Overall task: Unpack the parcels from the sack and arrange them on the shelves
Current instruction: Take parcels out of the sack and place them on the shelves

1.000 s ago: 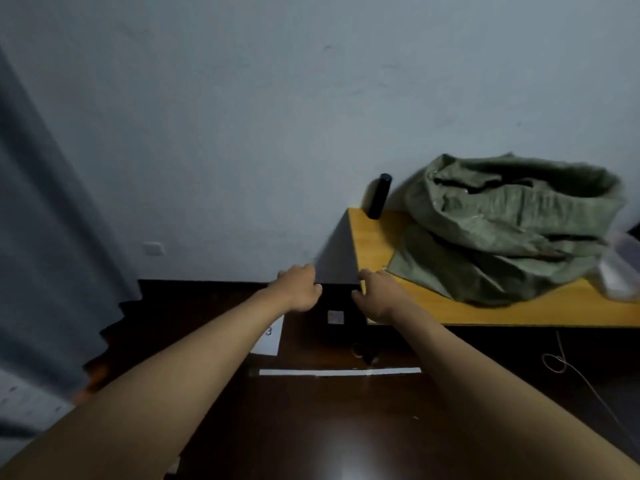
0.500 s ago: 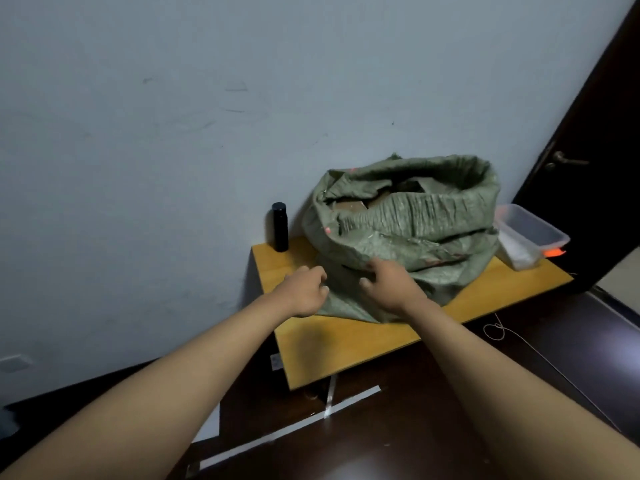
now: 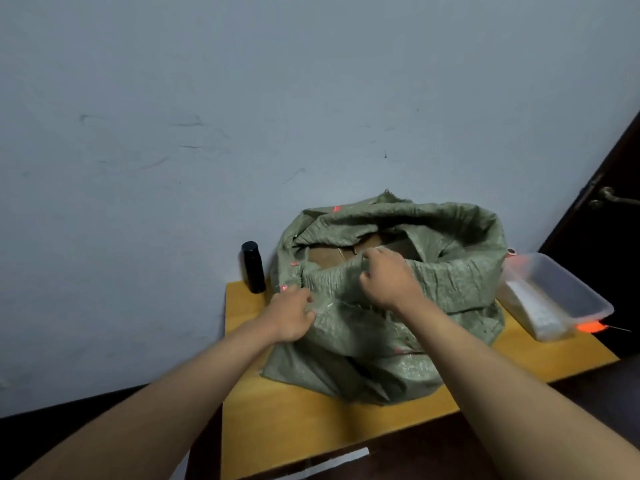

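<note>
The green sack [image 3: 388, 317] sits on the wooden table [image 3: 311, 420], brown parcels [image 3: 332, 259] visible inside its mouth. The right hand [image 3: 389, 278] grips the sack's near rim. The left hand [image 3: 291, 315], fingers curled, clutches the sack's left side.

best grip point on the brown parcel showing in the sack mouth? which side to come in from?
Come from above, through the sack's open mouth. Only the parcel's flat brown top shows; its sides are hidden by the cloth. The right hand grips the near rim, and pulling that down would likely bare the near edge. Then grip that edge, thumb on top. The left hand holds the sack's front.
</note>
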